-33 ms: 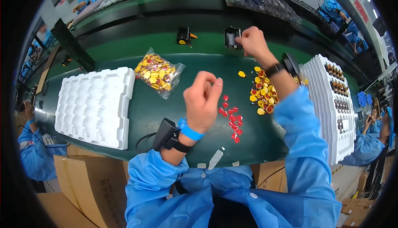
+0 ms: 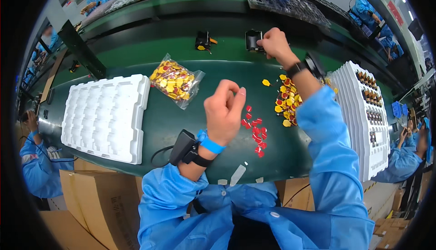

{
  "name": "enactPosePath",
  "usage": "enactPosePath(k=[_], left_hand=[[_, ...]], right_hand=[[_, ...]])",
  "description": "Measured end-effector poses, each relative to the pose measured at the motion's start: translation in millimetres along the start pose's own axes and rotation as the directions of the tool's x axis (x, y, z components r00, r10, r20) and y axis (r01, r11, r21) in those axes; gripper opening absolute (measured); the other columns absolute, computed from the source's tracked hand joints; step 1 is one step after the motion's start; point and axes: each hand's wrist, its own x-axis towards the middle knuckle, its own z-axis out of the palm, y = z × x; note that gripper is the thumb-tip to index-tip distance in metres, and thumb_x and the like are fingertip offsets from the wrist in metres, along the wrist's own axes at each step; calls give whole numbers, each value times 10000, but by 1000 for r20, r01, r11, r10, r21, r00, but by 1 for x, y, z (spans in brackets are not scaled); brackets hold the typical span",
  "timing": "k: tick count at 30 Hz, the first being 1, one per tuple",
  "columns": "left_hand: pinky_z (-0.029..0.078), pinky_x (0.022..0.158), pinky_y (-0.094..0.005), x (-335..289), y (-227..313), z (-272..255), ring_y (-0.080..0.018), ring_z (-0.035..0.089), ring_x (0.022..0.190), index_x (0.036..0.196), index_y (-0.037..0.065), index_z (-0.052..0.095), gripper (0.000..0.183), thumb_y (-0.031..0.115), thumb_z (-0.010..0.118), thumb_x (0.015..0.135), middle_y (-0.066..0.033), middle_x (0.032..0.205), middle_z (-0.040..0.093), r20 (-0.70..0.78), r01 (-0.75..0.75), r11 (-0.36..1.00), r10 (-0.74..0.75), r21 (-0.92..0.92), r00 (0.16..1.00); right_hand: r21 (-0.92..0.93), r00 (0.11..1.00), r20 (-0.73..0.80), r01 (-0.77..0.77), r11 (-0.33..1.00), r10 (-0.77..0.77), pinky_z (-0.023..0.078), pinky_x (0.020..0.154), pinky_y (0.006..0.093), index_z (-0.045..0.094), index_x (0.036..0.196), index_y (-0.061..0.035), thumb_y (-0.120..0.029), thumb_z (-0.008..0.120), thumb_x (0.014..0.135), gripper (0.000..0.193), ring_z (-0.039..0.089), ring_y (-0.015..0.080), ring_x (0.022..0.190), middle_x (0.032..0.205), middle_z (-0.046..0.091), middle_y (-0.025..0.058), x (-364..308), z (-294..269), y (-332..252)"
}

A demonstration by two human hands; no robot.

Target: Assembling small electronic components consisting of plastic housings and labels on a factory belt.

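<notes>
My right hand (image 2: 276,45) reaches out to the far green strip, its fingers closed on the right edge of a black box-shaped part (image 2: 253,40). Closer in, my left hand (image 2: 223,113) hovers over the dark green table with fingers curled and thumb near the forefinger; whatever it holds, if anything, is hidden. Small red round pieces (image 2: 257,134) lie scattered right of that hand. Under my right forearm is a heap of yellow and red tabs (image 2: 286,104). A clear bag of similar tabs (image 2: 172,81) rests to the left.
Another black part (image 2: 204,41) with yellow and orange bits sits on the green strip (image 2: 150,45). A white moulded tray (image 2: 104,118) occupies the table's left; stacked white trays (image 2: 349,113) with small parts stand at right. Cardboard boxes (image 2: 97,200) are below. Other people work around.
The view has shifted very slightly. Both hands keep nearly the same pose, with my right hand still at the black part.
</notes>
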Motion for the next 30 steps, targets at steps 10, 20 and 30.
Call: enactPosePath(k=[10, 20, 30], left_hand=[[241, 458, -300, 5, -9, -10, -90, 295, 472, 796, 15, 556, 155, 74, 638, 914, -22, 516, 330, -26, -80, 990, 84, 113, 996], [247, 451, -298, -4, -3, -1, -90, 318, 459, 832, 28, 566, 105, 48, 628, 914, -19, 516, 354, 134, -277, 946, 256, 170, 957], [284, 482, -275, -1, -13, 4, -71, 366, 509, 889, 6, 539, 200, 171, 607, 978, -25, 568, 452, 459, 63, 990, -113, 123, 881]], right_hand=[[-431, 982, 53, 184, 883, -179, 550, 796, 505, 675, 939, 33, -353, 700, 864, 394, 668, 461, 908, 947, 687, 275, -14, 8, -11], [-329, 938, 253, 315, 890, -238, 475, 668, 470, 603, 793, 12, -203, 708, 852, 247, 624, 385, 755, 751, 632, 195, -114, 4, 35], [116, 830, 173, 517, 848, -530, 467, 599, 431, 577, 825, 6, -58, 691, 821, 130, 611, 373, 697, 726, 603, 177, -184, -30, -11]])
